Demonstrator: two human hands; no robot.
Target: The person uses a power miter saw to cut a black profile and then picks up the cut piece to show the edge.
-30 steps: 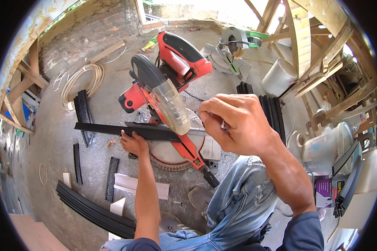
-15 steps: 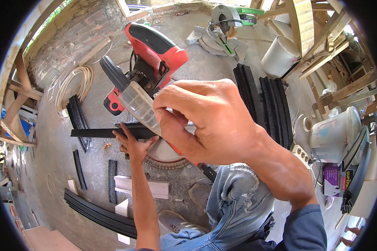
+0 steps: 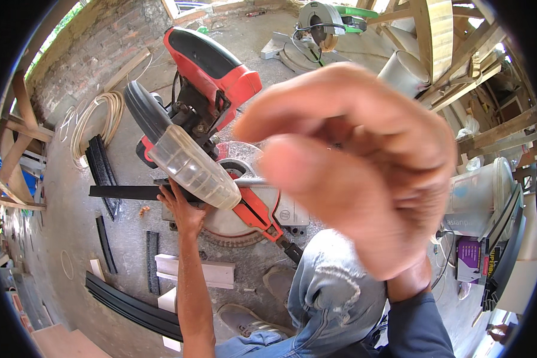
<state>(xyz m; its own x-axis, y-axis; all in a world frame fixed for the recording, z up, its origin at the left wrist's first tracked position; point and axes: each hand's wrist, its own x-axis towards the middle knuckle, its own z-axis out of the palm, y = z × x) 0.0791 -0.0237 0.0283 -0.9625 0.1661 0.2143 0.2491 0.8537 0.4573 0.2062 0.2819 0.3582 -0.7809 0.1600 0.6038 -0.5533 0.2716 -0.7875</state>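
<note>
You seem to be steadying the strip (image 3: pixel 122 192) at the saw's (image 3: pixel 227 89) left, left hand (image 3: pixel 185 213) grasping it, right hand (image 3: pixel 364 173) half-curled at the saw's right, contents impossible to tell; next likely calls for a firm hold clear of the guard (image 3: pixel 191 170).

The bare right hand (image 3: pixel 373 179) hangs close to the camera on a bent, dark-blue-sleeved arm (image 3: pixel 417 327), fingers curled, thumb (image 3: pixel 316 179) apparently clear of the forefinger (image 3: pixel 304 98) through the blur. The bare left hand (image 3: pixel 187 215) is stretched forward, forearm (image 3: pixel 196 286) nearly straight.
</note>
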